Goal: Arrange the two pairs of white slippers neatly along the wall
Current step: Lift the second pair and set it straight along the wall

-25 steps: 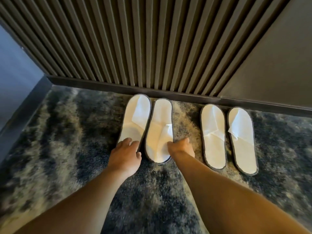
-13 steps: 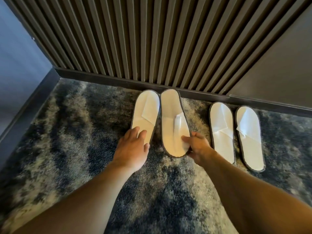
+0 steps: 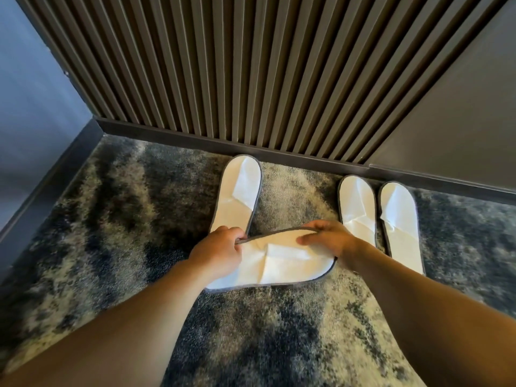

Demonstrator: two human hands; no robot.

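A white slipper with a grey edge (image 3: 276,263) is held sideways above the carpet, its length running left to right. My left hand (image 3: 220,251) grips its left part and my right hand (image 3: 326,240) grips its upper right edge. Its partner slipper (image 3: 240,191) lies flat on the carpet with its toe near the skirting board. The second pair lies to the right, toes toward the wall: one slipper (image 3: 357,210) beside my right hand and the other slipper (image 3: 399,222) just right of it.
A ribbed brown wall panel (image 3: 223,65) with a dark skirting board (image 3: 279,155) runs along the back. A blue-grey wall (image 3: 30,101) closes the left side, a smooth dark panel (image 3: 460,113) the right. Mottled grey carpet (image 3: 125,219) covers the floor.
The inner slipper of the left pair has been lifted off the carpet and turned sideways. My left hand left the outer slipper and took hold of the lifted one together with my right hand.
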